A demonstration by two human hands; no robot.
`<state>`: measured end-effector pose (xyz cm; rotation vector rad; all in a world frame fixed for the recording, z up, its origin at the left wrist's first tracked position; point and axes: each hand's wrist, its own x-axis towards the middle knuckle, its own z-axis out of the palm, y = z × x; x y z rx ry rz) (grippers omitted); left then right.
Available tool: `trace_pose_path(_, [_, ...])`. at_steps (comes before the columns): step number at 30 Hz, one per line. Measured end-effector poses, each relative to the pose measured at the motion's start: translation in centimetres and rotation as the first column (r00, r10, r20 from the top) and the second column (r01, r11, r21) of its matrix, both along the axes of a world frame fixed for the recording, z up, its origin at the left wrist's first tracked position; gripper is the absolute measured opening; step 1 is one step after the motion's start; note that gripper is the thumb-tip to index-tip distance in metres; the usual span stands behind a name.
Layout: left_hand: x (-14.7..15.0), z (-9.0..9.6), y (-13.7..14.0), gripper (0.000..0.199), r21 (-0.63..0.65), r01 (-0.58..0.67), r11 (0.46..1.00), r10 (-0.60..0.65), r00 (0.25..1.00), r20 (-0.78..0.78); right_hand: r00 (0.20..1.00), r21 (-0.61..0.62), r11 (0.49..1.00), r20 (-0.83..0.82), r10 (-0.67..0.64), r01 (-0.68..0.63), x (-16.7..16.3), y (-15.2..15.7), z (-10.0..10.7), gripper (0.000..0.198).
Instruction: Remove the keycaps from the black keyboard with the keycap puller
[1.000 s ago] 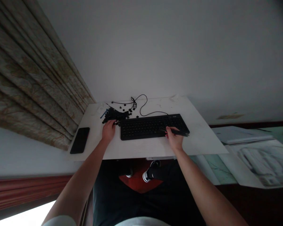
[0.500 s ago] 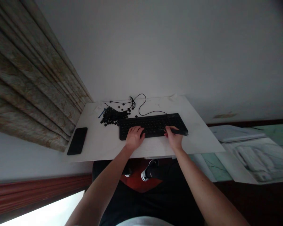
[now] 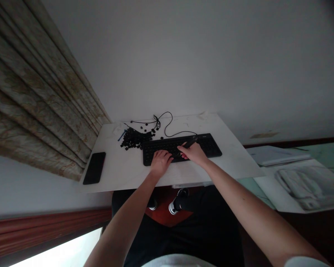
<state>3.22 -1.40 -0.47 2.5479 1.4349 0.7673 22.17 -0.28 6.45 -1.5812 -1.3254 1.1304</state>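
A black keyboard lies on the white table in front of me, and its cable runs off the back edge. My left hand rests palm down on the left half of the keyboard, fingers stretched out and holding nothing. Over the middle of the board, my right hand is closed round a slim black tool. The tool slants up and to the right; its working end is too dark to make out. Beside the keyboard's left end lies a heap of loose black keycaps.
A black phone lies near the table's left edge. Behind the keyboard is a loosely coiled cable, and a thin blue stick is by the keycaps. Curtains hang on the left. Wrapped items lie lower right.
My right hand has moved left along the keyboard, and the tool in it has turned from pointing right to slanting upward. My left hand stays at its place on the keyboard.
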Motion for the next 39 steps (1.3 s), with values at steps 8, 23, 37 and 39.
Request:
trace_pose_path(8, [0.1,0.2,-0.1,0.017,-0.008,0.004,1.000,-0.004,1.000,0.001,0.997,-0.020,0.997,0.022,0.075,-0.075,-0.6,0.7,-0.3,0.016])
trace_pose_path(23, [0.2,0.7,-0.4,0.030,-0.012,0.010,1.000,-0.011,0.999,-0.050,0.951,0.027,0.958,0.130,0.281,-0.287,-0.7,1.7,-0.3,0.014])
trace_pose_path(37, [0.8,0.8,0.6,0.021,-0.041,0.044,0.998,-0.045,0.999,-0.021,0.937,-0.179,0.942,-0.261,0.231,-0.282,0.6,2.8,-0.9,0.028])
trace_pose_path(39, [0.7,0.7,0.7,0.021,-0.046,0.063,0.997,-0.063,0.998,-0.013,0.939,-0.160,0.946,-0.252,0.236,-0.281,0.4,2.4,-0.8,0.026])
